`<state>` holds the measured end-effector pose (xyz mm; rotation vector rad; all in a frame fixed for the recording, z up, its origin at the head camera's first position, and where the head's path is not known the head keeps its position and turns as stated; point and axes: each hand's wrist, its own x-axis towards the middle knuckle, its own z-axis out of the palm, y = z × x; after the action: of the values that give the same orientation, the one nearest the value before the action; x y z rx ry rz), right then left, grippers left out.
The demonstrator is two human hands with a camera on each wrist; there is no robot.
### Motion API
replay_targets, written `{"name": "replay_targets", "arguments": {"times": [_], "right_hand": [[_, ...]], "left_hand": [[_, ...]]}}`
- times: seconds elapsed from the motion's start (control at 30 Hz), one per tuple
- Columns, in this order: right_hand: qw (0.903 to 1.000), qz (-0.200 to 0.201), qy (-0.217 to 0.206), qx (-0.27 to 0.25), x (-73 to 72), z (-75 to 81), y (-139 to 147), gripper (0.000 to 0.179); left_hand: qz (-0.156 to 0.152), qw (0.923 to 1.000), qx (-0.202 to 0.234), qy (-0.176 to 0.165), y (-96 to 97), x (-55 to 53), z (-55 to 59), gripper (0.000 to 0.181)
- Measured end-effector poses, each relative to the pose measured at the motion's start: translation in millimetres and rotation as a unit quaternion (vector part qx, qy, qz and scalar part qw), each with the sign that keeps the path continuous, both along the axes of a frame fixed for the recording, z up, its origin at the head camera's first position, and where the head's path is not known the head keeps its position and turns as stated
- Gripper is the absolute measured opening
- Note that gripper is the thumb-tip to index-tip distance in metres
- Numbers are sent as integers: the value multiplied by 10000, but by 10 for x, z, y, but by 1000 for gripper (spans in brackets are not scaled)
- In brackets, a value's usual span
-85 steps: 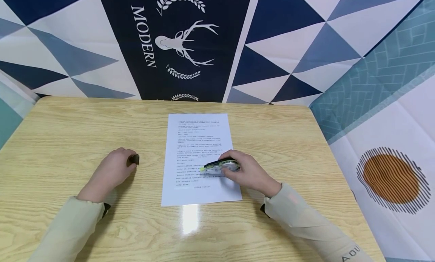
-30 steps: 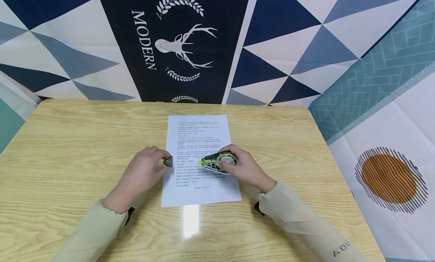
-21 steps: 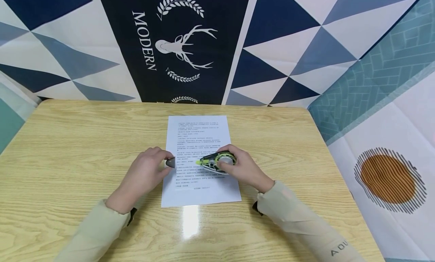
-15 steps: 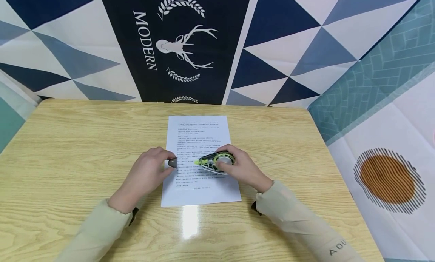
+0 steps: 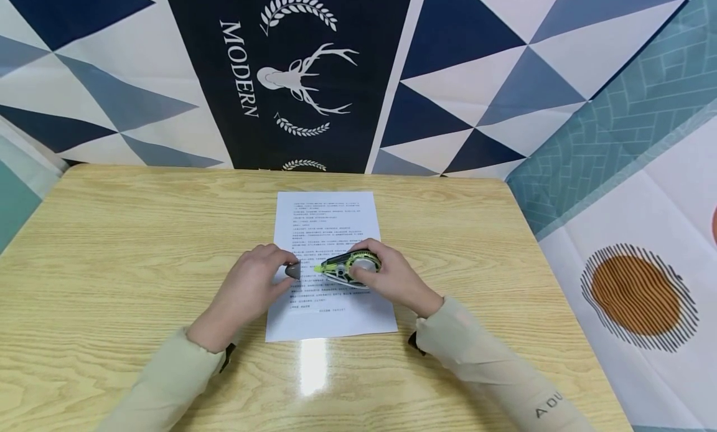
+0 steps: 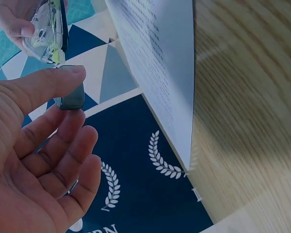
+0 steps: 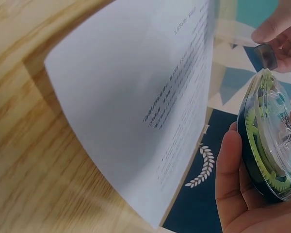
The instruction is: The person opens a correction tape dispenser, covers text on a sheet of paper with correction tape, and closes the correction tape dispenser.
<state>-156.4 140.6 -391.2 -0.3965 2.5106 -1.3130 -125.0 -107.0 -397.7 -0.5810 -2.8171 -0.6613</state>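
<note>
My right hand (image 5: pixel 392 276) grips a correction tape (image 5: pixel 348 268) with a clear case, green gears and a black edge; its bare green tip points left. Between thumb and fingertips, my left hand (image 5: pixel 254 289) pinches a small dark translucent cap (image 5: pixel 293 271), whose open end faces that tip across a small gap. In the left wrist view the cap (image 6: pixel 70 90) sits just below the tape's tip, other fingers loosely curled. The right wrist view shows the correction tape (image 7: pixel 269 136) with the cap (image 7: pixel 266 57) just beyond it. Both are held over a printed sheet (image 5: pixel 330 323).
The sheet lies flat on a wood-grain table (image 5: pixel 140 233). Behind the table hangs a patterned cloth (image 5: pixel 302 77) with a deer head and triangles. Another cloth (image 5: pixel 633 295) with an orange round figure is at the right.
My left hand has brought the cap rightward from beside the sheet to over it. The right hand has shifted slightly left with the correction tape, so the gap between them has narrowed.
</note>
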Motion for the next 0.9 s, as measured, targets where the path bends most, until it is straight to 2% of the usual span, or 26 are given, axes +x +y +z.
{"name": "replay_targets", "arguments": {"times": [0.43,0.67,0.9], "right_hand": [[10000,-30,-25,-86,14,-40,-37,27],[9995,-22,-76,-303,15,-57,-49,26],[9995,-42,-38,-310,-1,-72,-57,25]], "left_hand": [[-143,9998,110,27,128,7,-24,27],[-113,9997,183,133,174,8,-30,27],[-135,9996,143,202,196,3,-31,28]]}}
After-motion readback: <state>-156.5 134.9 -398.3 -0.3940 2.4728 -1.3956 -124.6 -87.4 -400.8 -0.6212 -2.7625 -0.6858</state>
